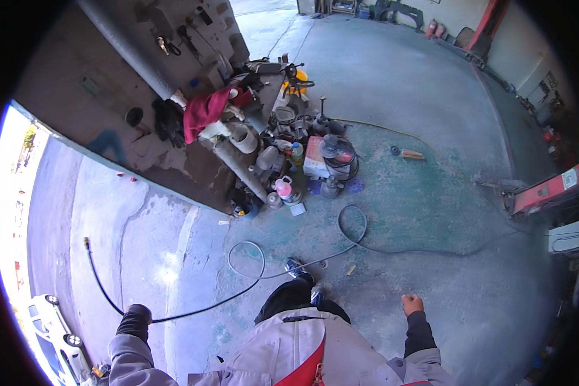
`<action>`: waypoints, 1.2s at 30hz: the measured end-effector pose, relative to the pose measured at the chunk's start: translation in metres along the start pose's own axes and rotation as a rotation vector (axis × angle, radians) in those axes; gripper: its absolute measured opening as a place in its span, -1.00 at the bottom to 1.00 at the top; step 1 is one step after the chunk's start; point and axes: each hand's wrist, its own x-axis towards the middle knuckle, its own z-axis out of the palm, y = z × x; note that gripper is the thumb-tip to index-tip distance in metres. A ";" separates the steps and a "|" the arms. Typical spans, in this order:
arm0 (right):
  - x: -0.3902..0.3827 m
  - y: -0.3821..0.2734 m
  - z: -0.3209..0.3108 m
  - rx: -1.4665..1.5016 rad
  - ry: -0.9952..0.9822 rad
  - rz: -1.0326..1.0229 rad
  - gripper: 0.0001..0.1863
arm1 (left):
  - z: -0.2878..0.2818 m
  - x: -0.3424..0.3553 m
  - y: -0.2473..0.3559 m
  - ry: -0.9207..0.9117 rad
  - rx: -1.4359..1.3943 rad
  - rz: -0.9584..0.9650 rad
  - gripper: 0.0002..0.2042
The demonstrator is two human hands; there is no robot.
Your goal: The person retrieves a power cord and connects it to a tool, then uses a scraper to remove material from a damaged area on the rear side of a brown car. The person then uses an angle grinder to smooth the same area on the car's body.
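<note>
A long, thin dark hose [206,311] runs through my left hand [140,312], which is closed around it at the lower left. Beyond the hand, its free end curves up to a brass-coloured fitting [87,243]. From the hand the hose crosses in front of my feet. It makes two loops on the floor and trails off to the right. My right hand [412,304] hangs out to the right with its fingers curled in. Nothing shows in it, and it is apart from the hose.
Ahead, bottles, buckets and a grey machine [331,148] crowd around a pipe draped with a red cloth [206,114]. A wall [109,128] stands at left. A red lift post [550,188] is at right. A white car [55,341] stands outside, lower left.
</note>
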 end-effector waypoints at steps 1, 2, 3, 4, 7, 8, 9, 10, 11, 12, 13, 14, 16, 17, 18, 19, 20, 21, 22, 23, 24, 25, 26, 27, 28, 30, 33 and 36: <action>-0.002 0.028 0.013 0.096 -0.006 0.067 -0.52 | 0.022 -0.017 -0.018 0.119 -0.011 -0.117 -0.68; -0.006 0.052 0.026 -0.005 -0.034 0.018 -0.55 | 0.041 -0.039 -0.037 0.212 -0.124 -0.268 -0.70; -0.011 0.072 0.039 -0.103 -0.054 -0.043 -0.57 | 0.057 -0.063 -0.056 0.326 -0.279 -0.452 -0.72; -0.014 0.088 0.052 -0.260 -0.063 -0.044 -0.60 | 0.072 -0.086 -0.075 0.462 -0.470 -0.580 -0.72; -0.014 0.112 0.090 -0.146 -0.211 0.075 -0.64 | 0.113 -0.128 -0.130 0.761 -0.878 -0.765 -0.79; -0.014 0.111 0.098 -0.074 -0.224 0.010 -0.64 | 0.128 -0.130 -0.150 0.834 -0.936 -0.809 -0.78; -0.012 0.105 0.104 -0.067 -0.230 -0.008 -0.64 | 0.144 -0.126 -0.171 0.935 -1.054 -0.884 -0.74; -0.011 0.094 0.107 -0.094 -0.240 0.024 -0.64 | 0.162 -0.117 -0.192 1.045 -1.138 -0.942 -0.73; -0.007 0.082 0.109 -0.068 -0.225 -0.066 -0.65 | 0.181 -0.108 -0.212 1.260 -1.348 -0.975 -0.75; -0.001 0.066 0.110 -0.080 -0.212 -0.114 -0.66 | 0.200 -0.101 -0.227 1.358 -1.251 -1.063 -0.83; 0.006 0.050 0.110 -0.147 -0.169 -0.117 -0.66 | 0.219 -0.096 -0.236 1.423 -1.165 -1.058 -0.84; 0.014 0.032 0.110 -0.099 -0.178 -0.189 -0.67 | 0.236 -0.094 -0.241 1.411 -1.174 -1.069 -0.83; 0.028 -0.011 0.111 -0.103 -0.133 -0.229 -0.68 | 0.265 -0.089 -0.240 1.559 -1.376 -0.807 -0.80; 0.033 -0.036 0.113 -0.113 -0.149 -0.220 -0.63 | 0.277 -0.085 -0.236 1.591 -1.426 -0.628 -0.82; 0.035 -0.062 0.115 -0.124 -0.166 -0.207 -0.57 | 0.287 -0.080 -0.230 1.471 -1.578 -0.515 -0.84; 0.036 -0.091 0.119 -0.147 -0.146 -0.159 -0.51 | 0.295 -0.075 -0.224 1.395 -1.589 -0.424 -0.85; 0.036 -0.120 0.125 -0.128 -0.178 -0.231 -0.51 | 0.303 -0.069 -0.217 1.356 -1.624 -0.318 -0.85; 0.034 -0.152 0.132 -0.120 -0.170 -0.272 -0.51 | 0.309 -0.063 -0.211 1.339 -1.531 -0.329 -0.87; 0.031 -0.186 0.139 -0.120 -0.166 -0.272 -0.51 | 0.316 -0.057 -0.206 1.272 -1.471 -0.396 -0.88; 0.024 -0.222 0.146 -0.149 -0.181 -0.301 -0.51 | 0.322 -0.050 -0.204 1.332 -1.356 -0.465 -0.89; 0.014 -0.261 0.152 -0.160 -0.195 -0.398 -0.52 | 0.329 -0.042 -0.205 1.323 -1.243 -0.569 -0.88; 0.000 -0.304 0.157 -0.187 -0.198 -0.457 -0.53 | 0.336 -0.033 -0.209 1.337 -1.273 -0.604 -0.89; -0.018 -0.348 0.161 -0.216 -0.206 -0.478 -0.54 | 0.346 -0.021 -0.216 1.307 -1.189 -0.700 -0.89; -0.039 -0.393 0.165 -0.156 -0.228 -0.525 -0.56 | 0.356 -0.008 -0.224 1.301 -1.166 -0.724 -0.93; -0.063 -0.439 0.168 -0.097 -0.258 -0.532 -0.58 | 0.368 0.005 -0.232 1.243 -1.167 -0.739 -0.97; -0.110 -0.524 0.174 0.088 -0.325 -0.587 -0.62 | 0.393 0.029 -0.249 1.158 -1.180 -0.777 -0.96; -0.164 -0.629 0.181 0.070 -0.244 -0.793 -0.60 | 0.422 0.040 -0.262 1.468 -0.728 -1.244 -0.79; -0.190 -0.718 0.180 0.056 -0.205 -0.983 -0.56 | 0.438 0.014 -0.281 0.795 -0.704 -1.140 -0.66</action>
